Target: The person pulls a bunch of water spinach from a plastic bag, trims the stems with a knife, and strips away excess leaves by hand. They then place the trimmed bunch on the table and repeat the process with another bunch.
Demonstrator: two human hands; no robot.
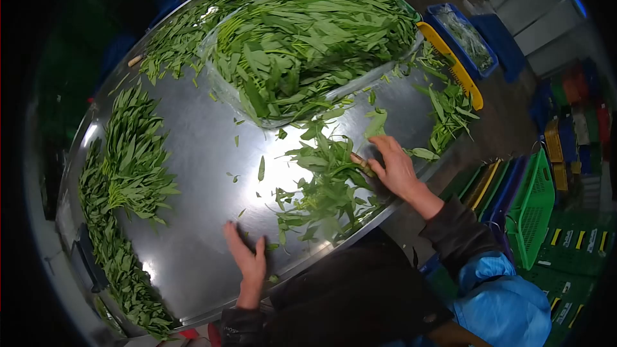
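Note:
My left hand is just above or on the steel table near its front edge, fingers stretched and thumb apart, holding nothing. To its right a loose heap of long-leaved green vegetable lies on the metal, some stems tangled. At the right side of that heap is my right hand, its thumb and fingers curved round a short brown wooden handle; any blade is hidden by leaves. Behind stands a large plastic-lined crate piled with the same greens.
Bundled greens line the left side of the steel table. A wooden-handled tool lies at the far left. A yellow crate edge and a blue crate stand at right, stacked green crates below.

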